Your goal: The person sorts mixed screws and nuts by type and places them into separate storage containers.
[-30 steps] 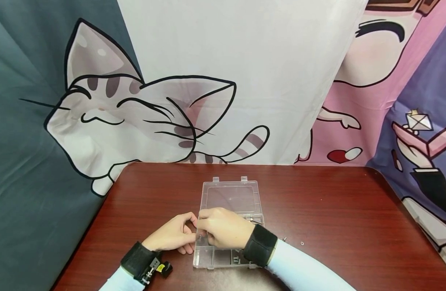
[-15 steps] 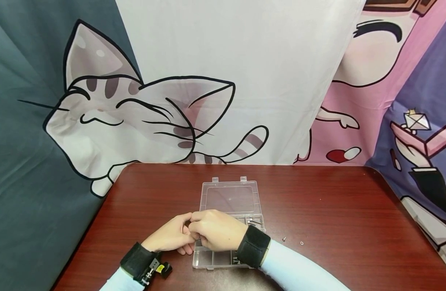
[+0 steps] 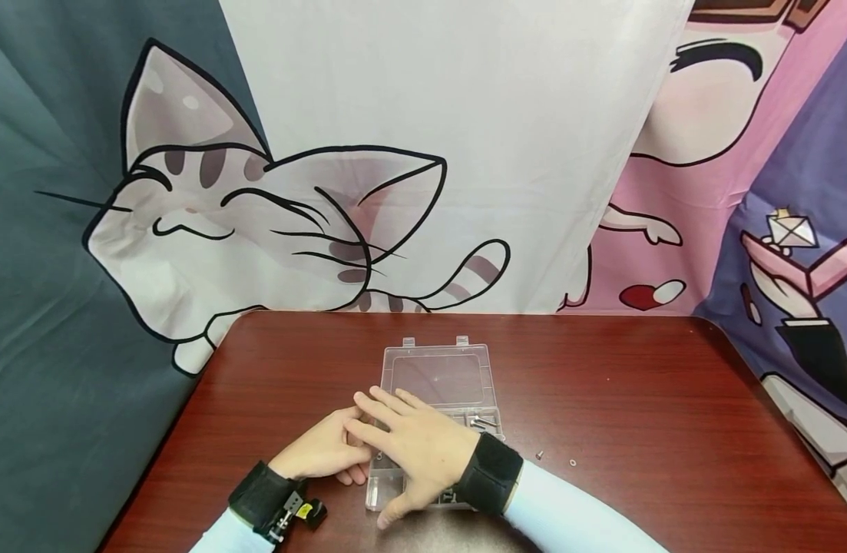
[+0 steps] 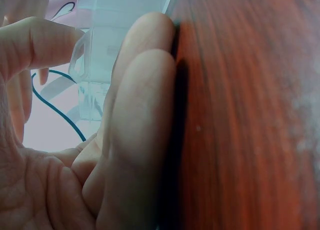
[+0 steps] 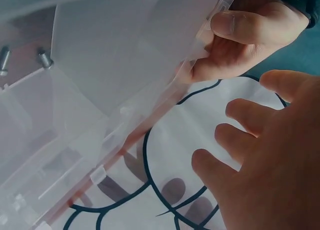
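Observation:
A clear plastic compartment box lies on the table with its lid laid back. My left hand is at the box's left edge; in the right wrist view its thumb lies over the rim, with fingers beneath. In the left wrist view the thumb tip touches the box wall and two fingers lie beside it along the tabletop. Over the box, my right hand is spread with straight fingers and holds nothing. It hides several compartments. Metal screws show inside the box.
On the tabletop to the right lie a small screw and a small ring-shaped piece. Longer screws sit in a right compartment. A printed cat curtain hangs behind the table.
My right hand first shifted left to the left hand's fingers with its own fingers curled. Now those fingers have spread out flat over the box. The left hand stays in place.

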`<move>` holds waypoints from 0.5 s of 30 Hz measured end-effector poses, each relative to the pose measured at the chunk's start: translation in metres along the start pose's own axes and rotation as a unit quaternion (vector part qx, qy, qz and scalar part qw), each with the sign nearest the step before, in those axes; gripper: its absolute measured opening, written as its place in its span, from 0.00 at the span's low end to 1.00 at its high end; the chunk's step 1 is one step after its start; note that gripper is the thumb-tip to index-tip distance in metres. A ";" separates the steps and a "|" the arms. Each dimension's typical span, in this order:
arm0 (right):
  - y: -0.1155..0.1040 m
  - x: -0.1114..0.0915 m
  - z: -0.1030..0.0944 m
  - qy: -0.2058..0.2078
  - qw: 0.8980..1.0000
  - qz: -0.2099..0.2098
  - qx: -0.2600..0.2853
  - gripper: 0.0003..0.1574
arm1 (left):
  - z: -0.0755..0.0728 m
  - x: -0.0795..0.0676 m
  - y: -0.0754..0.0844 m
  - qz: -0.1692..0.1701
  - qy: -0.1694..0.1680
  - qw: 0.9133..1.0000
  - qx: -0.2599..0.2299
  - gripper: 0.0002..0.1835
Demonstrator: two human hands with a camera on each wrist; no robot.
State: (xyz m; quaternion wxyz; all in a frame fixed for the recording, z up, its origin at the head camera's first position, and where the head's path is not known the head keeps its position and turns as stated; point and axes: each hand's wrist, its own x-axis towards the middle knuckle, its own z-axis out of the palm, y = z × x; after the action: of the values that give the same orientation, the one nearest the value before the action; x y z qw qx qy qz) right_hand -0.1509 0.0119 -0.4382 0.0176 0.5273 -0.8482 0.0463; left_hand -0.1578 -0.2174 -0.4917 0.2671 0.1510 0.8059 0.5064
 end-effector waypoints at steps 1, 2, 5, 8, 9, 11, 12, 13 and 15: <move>0.000 -0.002 0.000 0.003 1.000 0.000 0.001 0.76 | 0.000 0.000 0.000 0.001 0.000 1.000 0.000 0.29; 0.001 -0.003 -0.001 0.006 1.000 -0.001 0.004 0.76 | 0.000 0.001 0.000 0.001 0.000 1.000 0.001 0.29; 0.005 -0.010 -0.001 0.015 1.000 -0.001 0.008 0.76 | 0.001 0.001 0.000 -0.001 -0.002 1.000 0.006 0.27; 0.010 -0.018 -0.001 0.022 1.000 0.004 0.016 0.75 | 0.002 0.002 0.000 -0.006 -0.004 1.000 0.006 0.25; 0.013 -0.021 -0.001 0.026 0.999 0.006 0.020 0.75 | 0.002 0.002 0.000 -0.008 -0.003 1.000 0.007 0.23; 0.017 -0.028 0.000 0.033 0.999 0.012 0.025 0.75 | 0.002 0.002 0.000 -0.012 0.000 1.000 0.008 0.21; 0.019 -0.032 0.000 0.036 0.999 0.016 0.027 0.75 | 0.002 0.002 0.000 -0.013 0.001 1.000 0.009 0.21; 0.021 -0.036 0.001 0.041 0.999 0.019 0.028 0.75 | 0.002 0.002 0.000 -0.015 0.003 1.000 0.009 0.21; 0.026 -0.045 0.002 0.049 0.998 0.028 0.030 0.74 | 0.002 0.003 0.000 -0.016 0.005 1.000 0.010 0.20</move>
State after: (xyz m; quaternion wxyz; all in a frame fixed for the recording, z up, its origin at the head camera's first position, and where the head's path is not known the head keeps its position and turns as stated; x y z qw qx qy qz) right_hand -0.1543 0.0631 -0.4457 0.0416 0.5004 -0.8592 0.0981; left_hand -0.1587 -0.2148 -0.4936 0.2698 0.1382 0.8143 0.4950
